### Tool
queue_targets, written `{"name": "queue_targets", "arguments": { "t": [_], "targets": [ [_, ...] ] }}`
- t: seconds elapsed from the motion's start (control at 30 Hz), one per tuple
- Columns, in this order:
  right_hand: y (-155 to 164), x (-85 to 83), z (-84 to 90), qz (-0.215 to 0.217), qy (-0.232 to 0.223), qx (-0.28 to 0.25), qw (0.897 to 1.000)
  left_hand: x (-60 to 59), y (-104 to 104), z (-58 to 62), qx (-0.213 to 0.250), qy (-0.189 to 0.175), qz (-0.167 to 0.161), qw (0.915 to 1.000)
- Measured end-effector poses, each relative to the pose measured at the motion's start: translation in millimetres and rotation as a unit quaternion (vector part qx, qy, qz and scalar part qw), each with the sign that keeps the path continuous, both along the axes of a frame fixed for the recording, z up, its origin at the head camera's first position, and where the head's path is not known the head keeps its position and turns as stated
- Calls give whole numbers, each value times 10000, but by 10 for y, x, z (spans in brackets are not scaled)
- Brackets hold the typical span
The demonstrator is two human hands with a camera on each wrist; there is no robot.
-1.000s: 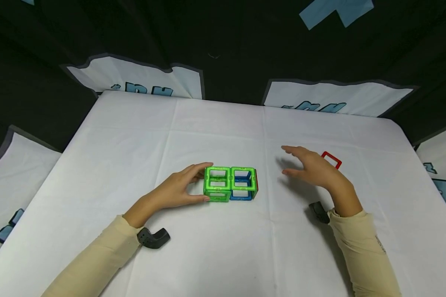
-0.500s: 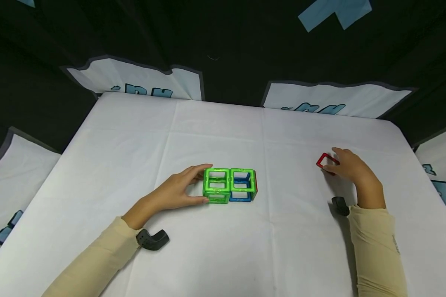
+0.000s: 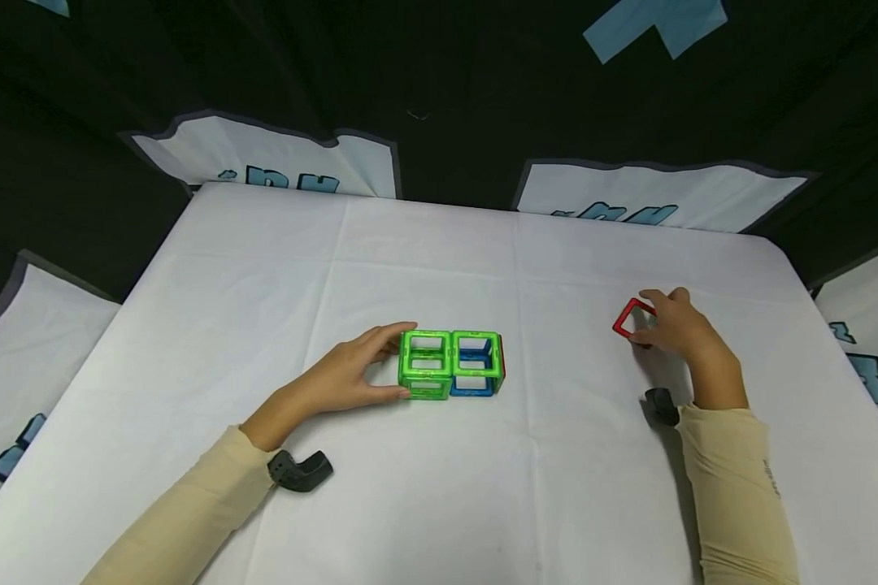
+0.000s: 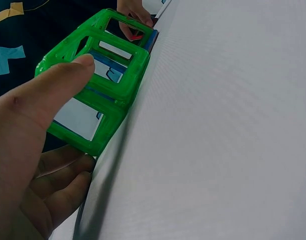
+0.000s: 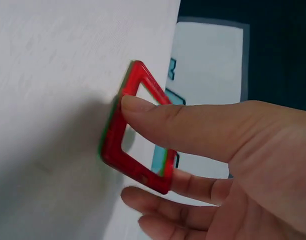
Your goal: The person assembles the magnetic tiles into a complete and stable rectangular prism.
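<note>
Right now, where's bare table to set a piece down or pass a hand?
Free: the cloth between the green and blue block and the red square, the whole far half of the table, and the near middle. Crowded: around the left hand at the block, and the right hand.

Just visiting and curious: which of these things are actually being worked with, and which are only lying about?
In use:
- green and blue tile structure, gripped by the left hand
- red square tile, pinched by the right hand

Lying about:
- white table
- white-and-blue sheets against the dark backdrop behind
</note>
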State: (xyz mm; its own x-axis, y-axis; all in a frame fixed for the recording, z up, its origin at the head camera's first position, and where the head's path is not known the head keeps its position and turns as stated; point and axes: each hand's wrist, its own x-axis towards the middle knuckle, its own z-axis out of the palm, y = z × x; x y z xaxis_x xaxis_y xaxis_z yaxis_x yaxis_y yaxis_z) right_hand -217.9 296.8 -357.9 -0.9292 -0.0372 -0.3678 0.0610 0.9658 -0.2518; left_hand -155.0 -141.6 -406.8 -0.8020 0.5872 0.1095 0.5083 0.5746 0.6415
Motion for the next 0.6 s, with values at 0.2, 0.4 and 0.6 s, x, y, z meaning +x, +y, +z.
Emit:
{"name": "queue_targets", "arguments": {
  "t": [0.2, 0.4, 0.6],
  "targets": [
    [-112, 30, 65, 477, 351, -156, 9981, -1, -1, 0, 42, -11, -19, 10000],
    [-250, 116, 187, 966, 867, -394, 9908, -3, 0, 1, 42, 0, -33, 10000],
    [-455, 264, 332, 1318, 1383, -586, 9798, 1, -6, -9, 54, 17, -30, 10000]
  ]
}}
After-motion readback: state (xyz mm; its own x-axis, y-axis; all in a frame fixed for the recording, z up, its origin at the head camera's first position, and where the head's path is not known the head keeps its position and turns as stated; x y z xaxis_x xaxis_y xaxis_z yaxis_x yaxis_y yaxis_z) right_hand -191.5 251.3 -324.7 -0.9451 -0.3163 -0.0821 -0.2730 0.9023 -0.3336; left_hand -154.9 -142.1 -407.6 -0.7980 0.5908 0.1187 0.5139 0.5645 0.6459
